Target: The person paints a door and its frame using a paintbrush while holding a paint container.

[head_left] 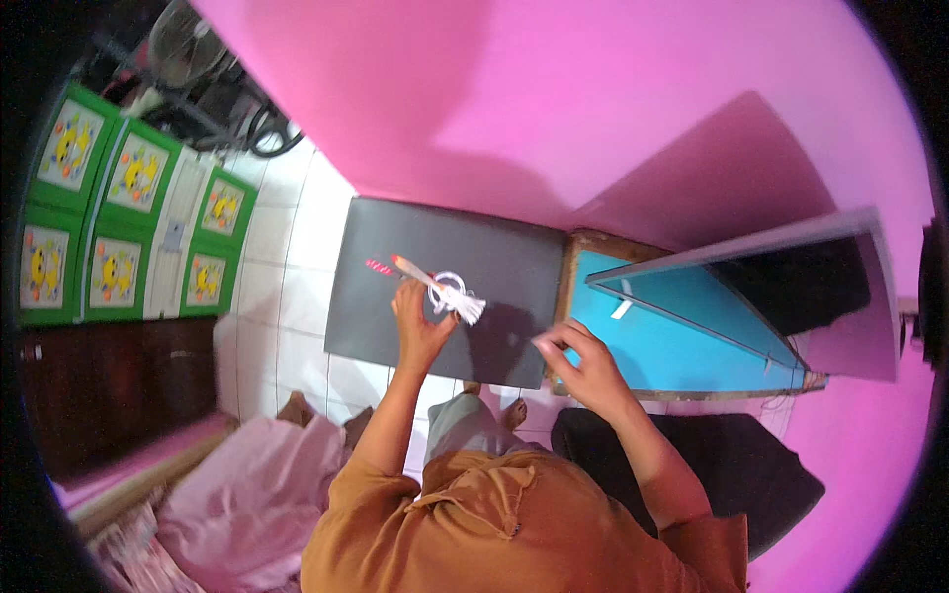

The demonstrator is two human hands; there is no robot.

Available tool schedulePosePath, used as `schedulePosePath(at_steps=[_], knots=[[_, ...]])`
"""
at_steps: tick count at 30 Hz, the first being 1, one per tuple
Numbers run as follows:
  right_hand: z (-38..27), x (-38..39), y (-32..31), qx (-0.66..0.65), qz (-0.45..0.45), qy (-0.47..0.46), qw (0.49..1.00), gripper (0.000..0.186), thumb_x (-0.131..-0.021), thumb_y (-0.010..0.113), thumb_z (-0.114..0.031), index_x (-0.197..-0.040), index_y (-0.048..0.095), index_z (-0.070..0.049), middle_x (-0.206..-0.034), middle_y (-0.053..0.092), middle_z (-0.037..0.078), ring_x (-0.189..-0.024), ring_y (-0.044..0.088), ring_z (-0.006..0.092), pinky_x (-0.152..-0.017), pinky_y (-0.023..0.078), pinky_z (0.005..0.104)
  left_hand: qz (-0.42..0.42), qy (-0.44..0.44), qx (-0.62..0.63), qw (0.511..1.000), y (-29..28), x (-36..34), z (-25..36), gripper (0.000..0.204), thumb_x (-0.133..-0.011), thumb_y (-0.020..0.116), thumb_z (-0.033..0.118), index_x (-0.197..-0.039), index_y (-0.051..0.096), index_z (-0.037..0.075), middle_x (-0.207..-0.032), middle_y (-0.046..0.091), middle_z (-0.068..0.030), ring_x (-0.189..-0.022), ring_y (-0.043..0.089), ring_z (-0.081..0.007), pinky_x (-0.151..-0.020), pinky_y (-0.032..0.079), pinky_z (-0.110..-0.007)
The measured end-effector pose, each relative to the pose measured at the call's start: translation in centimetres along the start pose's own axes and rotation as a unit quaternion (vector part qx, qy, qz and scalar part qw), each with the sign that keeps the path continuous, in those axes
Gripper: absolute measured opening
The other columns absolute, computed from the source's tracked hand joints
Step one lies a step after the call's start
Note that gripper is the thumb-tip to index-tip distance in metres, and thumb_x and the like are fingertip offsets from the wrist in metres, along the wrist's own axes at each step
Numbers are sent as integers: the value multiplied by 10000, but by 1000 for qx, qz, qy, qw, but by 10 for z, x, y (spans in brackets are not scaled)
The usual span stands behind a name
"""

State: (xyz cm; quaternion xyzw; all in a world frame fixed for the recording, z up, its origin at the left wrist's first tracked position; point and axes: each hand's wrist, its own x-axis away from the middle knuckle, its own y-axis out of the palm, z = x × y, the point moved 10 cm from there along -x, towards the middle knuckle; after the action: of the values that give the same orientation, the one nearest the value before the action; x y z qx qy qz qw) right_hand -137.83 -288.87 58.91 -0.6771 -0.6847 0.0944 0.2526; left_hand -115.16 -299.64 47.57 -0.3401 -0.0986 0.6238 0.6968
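Observation:
Over the dark grey tabletop (395, 321), my left hand (420, 321) is closed round a bundle of white cord (457, 301). The cord makes a round loop and ends in a loose, frayed tassel toward the right. A slim pale stick with a reddish tip (410, 267) runs along the bundle and points up to the left; its kind is unclear. Just left of that tip lies a small red-and-white twisted piece (379, 267). My right hand (583, 366) hovers near the table's right edge, apart from the cord. Its thumb and fingertips are pinched together, and what they hold, if anything, cannot be made out.
Right of the grey top is a blue surface (643, 351) with a wooden rim, bearing a tilted flat screen (791, 296). A pink wall (613, 109) rises behind. Green cabinets (129, 212) stand at left, a fan (188, 44) beyond. A black seat (712, 465) is at lower right.

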Motion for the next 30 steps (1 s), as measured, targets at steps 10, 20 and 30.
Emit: schedulePosePath(at_steps=[10, 20, 30], knots=[[-21, -39, -25, 185, 59, 19, 981, 700, -835, 683, -581, -1242, 645, -12, -1198, 601, 164, -1231, 517, 328, -1089, 319, 477, -174, 101, 114, 973, 48, 40, 157, 732, -657, 824, 232, -1305, 532, 59, -1271, 546, -163, -1170, 501, -365, -957, 367, -462], [20, 20, -63, 137, 36, 99, 985, 536, -785, 720, -537, -984, 732, -39, -1063, 678, 182, -1066, 623, 340, -964, 379, 464, -271, 171, 163, 933, 79, 76, 236, 704, -672, 821, 194, -1305, 543, 63, -1289, 545, -143, -1142, 505, -369, -939, 369, -469], [61, 100, -97, 80, 84, 116, 987, 412, -868, 681, -439, -805, 717, -33, -787, 711, 151, -824, 700, 316, -869, 478, 419, -343, 227, 175, 894, 104, 135, 295, 668, -685, 813, 212, -1265, 553, 5, -1213, 576, -172, -1100, 504, -374, -959, 378, -469]])
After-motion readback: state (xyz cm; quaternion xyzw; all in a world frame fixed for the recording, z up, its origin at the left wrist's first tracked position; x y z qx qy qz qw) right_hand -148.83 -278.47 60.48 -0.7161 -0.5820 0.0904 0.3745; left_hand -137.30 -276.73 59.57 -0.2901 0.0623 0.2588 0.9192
